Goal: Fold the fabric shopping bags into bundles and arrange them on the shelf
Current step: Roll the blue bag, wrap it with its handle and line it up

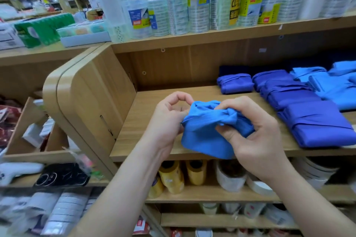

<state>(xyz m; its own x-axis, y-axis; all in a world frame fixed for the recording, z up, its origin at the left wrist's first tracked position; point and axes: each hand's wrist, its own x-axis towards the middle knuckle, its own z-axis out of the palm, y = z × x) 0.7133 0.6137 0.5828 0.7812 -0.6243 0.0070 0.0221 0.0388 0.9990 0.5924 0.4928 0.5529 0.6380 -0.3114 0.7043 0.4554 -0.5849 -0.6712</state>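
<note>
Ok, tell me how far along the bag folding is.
Done: dark blue bundles and lighter blue bundles lie folded on the right of the shelf. In hand: the left hand and right hand grip a scrunched blue bag above the shelf's front. Left: finish this bundle and place it; no other unfolded bags show.

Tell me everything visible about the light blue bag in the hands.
The light blue bag is soft, thin-looking fabric, wrinkled and partly folded into a loose bundle, with a bunched strip crossing its top. It sits over the front edge of the wooden shelf; contact there is unclear. The left hand pinches its left side; the right hand grips the bunched strip, hiding its right part.
</note>
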